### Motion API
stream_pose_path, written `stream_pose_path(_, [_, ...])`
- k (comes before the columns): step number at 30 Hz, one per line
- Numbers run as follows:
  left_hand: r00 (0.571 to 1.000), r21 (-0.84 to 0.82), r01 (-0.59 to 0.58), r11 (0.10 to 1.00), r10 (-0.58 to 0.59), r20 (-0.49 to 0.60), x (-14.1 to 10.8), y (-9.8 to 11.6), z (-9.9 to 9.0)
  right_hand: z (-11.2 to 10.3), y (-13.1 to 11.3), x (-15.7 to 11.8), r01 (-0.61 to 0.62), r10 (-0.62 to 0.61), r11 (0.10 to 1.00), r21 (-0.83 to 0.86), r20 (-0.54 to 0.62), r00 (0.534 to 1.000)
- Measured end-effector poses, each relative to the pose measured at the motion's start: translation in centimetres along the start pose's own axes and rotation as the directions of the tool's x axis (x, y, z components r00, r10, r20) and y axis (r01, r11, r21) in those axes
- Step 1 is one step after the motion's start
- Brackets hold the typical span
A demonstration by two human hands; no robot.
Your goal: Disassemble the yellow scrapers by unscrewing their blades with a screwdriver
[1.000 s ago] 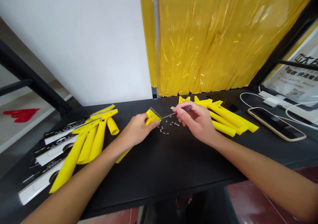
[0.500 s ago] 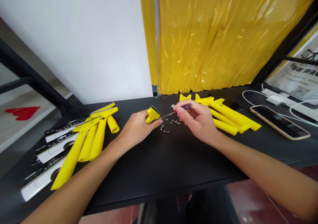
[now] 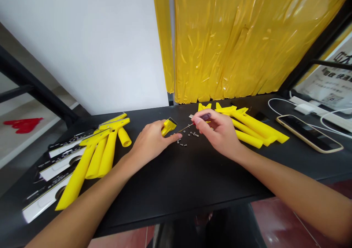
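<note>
My left hand (image 3: 151, 141) is closed round a yellow scraper (image 3: 168, 127), whose head with a dark blade edge sticks out past the fingers; its handle is hidden in the palm. My right hand (image 3: 221, 132) pinches a screwdriver (image 3: 205, 117) with a dark purple handle and red collar. The thin shaft slants down left to the scraper beside my left thumb; the tip's exact contact is hidden. Several small screws (image 3: 180, 144) and nuts (image 3: 190, 133) lie on the black table (image 3: 178, 178) between and below the hands.
Several yellow scrapers (image 3: 106, 156) lie at the left beside white-and-black packages (image 3: 59, 167). More yellow handles (image 3: 258, 127) are piled right of my right hand. Further right are a phone (image 3: 309, 132), white cables and a power strip (image 3: 321, 110). A yellow plastic curtain (image 3: 220, 46) hangs behind.
The scraper's head has tilted slightly in my left hand, and my left thumb has shifted a little to the right. The screwdriver stays at the scraper.
</note>
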State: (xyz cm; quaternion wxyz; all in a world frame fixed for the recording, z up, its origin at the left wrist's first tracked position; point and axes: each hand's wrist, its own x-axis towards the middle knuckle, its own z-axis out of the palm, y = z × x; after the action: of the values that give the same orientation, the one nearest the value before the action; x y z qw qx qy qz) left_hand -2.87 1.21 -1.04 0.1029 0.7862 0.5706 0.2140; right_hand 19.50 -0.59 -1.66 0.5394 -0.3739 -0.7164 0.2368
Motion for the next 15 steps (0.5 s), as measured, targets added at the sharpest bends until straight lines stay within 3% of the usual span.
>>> stream_pose_path(8, [0.998, 0.022, -0.051, 0.998, 0.050, 0.027, -0.1, -0.1, 0.2, 0.0, -0.1, 0.1, -0.017, 0.017, 1.000, -0.018, -0.009, 1.000])
stream_pose_path(11, [0.999, -0.068, -0.047, 0.997, 0.048, 0.013, 0.0, -0.2, -0.1, -0.1, 0.0, 0.2, -0.020, 0.019, 0.999, -0.032, -0.028, 0.999])
stream_pose_path(15, [0.997, -0.278, 0.078, 0.957, -0.072, 0.033, 0.4, -0.2, -0.9, 0.0, 0.1, 0.2, -0.056, 0.057, 0.998, 0.023, -0.036, 0.998])
